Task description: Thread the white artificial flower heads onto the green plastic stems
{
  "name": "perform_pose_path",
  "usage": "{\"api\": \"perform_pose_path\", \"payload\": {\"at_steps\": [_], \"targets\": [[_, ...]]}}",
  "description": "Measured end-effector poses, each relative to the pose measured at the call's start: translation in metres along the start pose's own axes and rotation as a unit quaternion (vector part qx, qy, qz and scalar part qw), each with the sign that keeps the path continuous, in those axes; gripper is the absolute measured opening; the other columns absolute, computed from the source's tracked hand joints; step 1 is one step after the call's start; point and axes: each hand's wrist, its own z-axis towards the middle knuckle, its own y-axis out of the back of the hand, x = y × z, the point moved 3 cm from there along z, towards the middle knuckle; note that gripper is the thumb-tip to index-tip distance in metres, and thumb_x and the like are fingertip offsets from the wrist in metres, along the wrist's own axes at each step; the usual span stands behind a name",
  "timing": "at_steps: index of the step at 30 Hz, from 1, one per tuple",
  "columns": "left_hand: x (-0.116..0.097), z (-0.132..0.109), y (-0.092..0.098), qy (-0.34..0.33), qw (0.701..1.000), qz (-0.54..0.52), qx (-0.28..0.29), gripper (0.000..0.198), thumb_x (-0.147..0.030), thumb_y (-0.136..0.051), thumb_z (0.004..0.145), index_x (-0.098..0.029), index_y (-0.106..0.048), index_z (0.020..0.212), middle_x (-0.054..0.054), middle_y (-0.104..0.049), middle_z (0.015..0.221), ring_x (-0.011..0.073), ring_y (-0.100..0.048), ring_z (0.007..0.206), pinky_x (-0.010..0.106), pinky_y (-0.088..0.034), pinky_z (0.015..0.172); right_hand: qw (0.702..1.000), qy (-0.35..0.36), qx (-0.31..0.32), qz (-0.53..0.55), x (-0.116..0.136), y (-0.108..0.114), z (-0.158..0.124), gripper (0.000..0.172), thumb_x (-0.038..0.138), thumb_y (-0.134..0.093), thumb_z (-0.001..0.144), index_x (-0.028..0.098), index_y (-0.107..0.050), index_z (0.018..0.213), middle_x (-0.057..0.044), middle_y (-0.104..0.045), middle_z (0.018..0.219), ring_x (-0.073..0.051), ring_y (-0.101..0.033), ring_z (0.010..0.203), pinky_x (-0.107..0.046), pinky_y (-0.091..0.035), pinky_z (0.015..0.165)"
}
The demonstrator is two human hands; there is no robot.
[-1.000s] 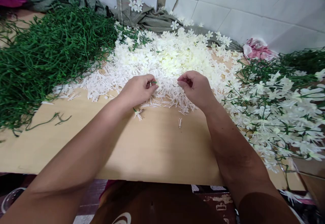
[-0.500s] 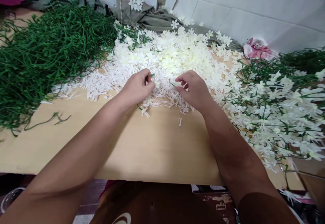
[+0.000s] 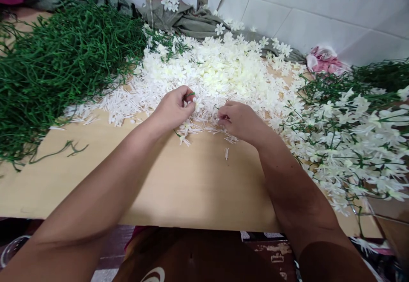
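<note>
A heap of loose white artificial flowers (image 3: 217, 71) covers the back middle of the wooden table (image 3: 191, 184). My left hand (image 3: 174, 109) is closed on a green stem (image 3: 191, 95) that carries a small white flower below the wrist. My right hand (image 3: 238, 121) rests low at the heap's front edge, fingers pinched among the white pieces; what they hold is hidden. The two hands are close together, roughly a hand's width apart.
A big pile of bare green stems (image 3: 60, 64) fills the left side. Finished stems with white flowers (image 3: 354, 141) lie at the right. Grey cloth (image 3: 191, 20) and a pink bag (image 3: 322, 60) sit against the tiled wall. A single white piece (image 3: 226, 153) lies near the hands.
My right hand has dropped from a raised pinch down into the front of the white heap. My left hand has stayed in place, still holding the stem.
</note>
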Motion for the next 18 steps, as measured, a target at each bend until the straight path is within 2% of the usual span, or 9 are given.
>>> {"api": "perform_pose_path", "payload": {"at_steps": [4,12,18], "targets": [[-0.001,-0.001,-0.001,0.000,1.000,0.000,0.003,0.008,-0.021,-0.053,0.069,-0.018,-0.048,0.075,-0.003,-0.044,0.064,0.0074,-0.035,0.057,0.023,-0.032,0.055,0.994,-0.024,-0.072,0.077,-0.005,0.009,0.002,0.011,0.015,-0.055,0.080,0.014,-0.065,0.074,-0.006,-0.063,0.080,-0.015,-0.054,0.072,-0.029,-0.040,0.069],[-0.001,-0.001,-0.005,0.000,1.000,0.007,-0.005,0.011,-0.025,-0.054,0.070,-0.016,-0.053,0.078,-0.003,-0.052,0.068,0.0074,-0.038,0.057,0.023,-0.033,0.056,0.963,-0.033,-0.128,0.234,0.002,0.003,0.001,0.006,0.018,-0.061,0.076,0.017,-0.062,0.082,0.002,-0.060,0.065,-0.011,-0.051,0.059,-0.027,-0.041,0.064],[-0.002,-0.002,-0.007,0.005,1.000,-0.007,-0.007,0.015,-0.027,-0.054,0.071,-0.015,-0.056,0.081,-0.001,-0.056,0.071,0.0084,-0.041,0.059,0.024,-0.034,0.057,0.962,-0.003,-0.181,0.205,0.009,0.001,0.003,0.010,0.019,-0.055,0.081,0.018,-0.064,0.076,-0.003,-0.062,0.075,-0.014,-0.054,0.072,-0.027,-0.043,0.067]]}}
